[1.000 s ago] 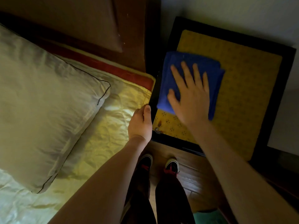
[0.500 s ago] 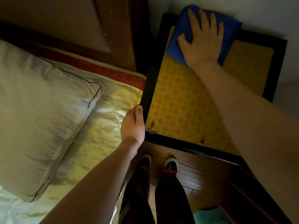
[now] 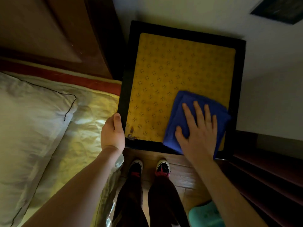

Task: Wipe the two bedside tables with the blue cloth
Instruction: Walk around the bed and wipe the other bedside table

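- Right hand point(image 3: 199, 133) lies flat on the folded blue cloth point(image 3: 193, 115), fingers point(image 3: 197, 110) spread and pressing it down, gripping nothing
- The cloth sits at the near right corner of the desk point(image 3: 164, 76), overlapping its black front rim
- Left hand point(image 3: 113, 131) clasps the desk's near left edge, thumb on top
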Tool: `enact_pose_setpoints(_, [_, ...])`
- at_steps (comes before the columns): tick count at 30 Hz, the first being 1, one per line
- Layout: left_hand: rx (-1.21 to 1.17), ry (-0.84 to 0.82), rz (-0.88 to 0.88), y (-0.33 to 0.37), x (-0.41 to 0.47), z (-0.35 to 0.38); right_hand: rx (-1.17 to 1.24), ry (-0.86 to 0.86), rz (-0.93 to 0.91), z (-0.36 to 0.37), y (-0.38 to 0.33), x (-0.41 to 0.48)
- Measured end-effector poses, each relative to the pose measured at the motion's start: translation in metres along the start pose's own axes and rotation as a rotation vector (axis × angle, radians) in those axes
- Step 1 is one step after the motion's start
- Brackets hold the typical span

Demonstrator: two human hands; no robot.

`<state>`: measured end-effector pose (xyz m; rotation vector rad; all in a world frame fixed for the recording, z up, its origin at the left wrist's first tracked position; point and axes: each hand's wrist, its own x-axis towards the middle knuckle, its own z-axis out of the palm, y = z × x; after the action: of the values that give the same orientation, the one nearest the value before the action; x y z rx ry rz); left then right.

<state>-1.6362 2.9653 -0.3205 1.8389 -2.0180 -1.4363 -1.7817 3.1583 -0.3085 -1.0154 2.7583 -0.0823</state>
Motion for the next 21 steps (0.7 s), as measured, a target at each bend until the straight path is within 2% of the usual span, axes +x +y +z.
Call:
enact_pose_setpoints(4, [0.0,0.009,0.013,-0.001,0.0,0.0,0.034,0.104,0.098,-0.02,0.028,0.11])
enact_pose_setpoints(7, [0.013,0.008,0.01,0.0,0.0,0.0,0.08,0.087,0.137,-0.037,0.052,0.173])
enact_pose_setpoints(9, [0.02,0.012,0.002,0.001,-0.001,0.0,0.09,0.075,0.108,-0.04,0.059,0.186])
enact_pose_setpoints(12, [0.023,0.012,0.009,0.0,-0.001,0.0,0.108,0.096,0.079,-0.035,0.064,0.149])
enact_pose_setpoints(16, [0.024,0.005,0.018,0.0,-0.002,0.0,0.09,0.118,0.164,-0.018,0.06,0.042])
enact_pose_setpoints(21, [0.037,0.009,0.034,0.002,-0.003,-0.001,0.05,0.041,0.197,0.001,-0.001,-0.023])
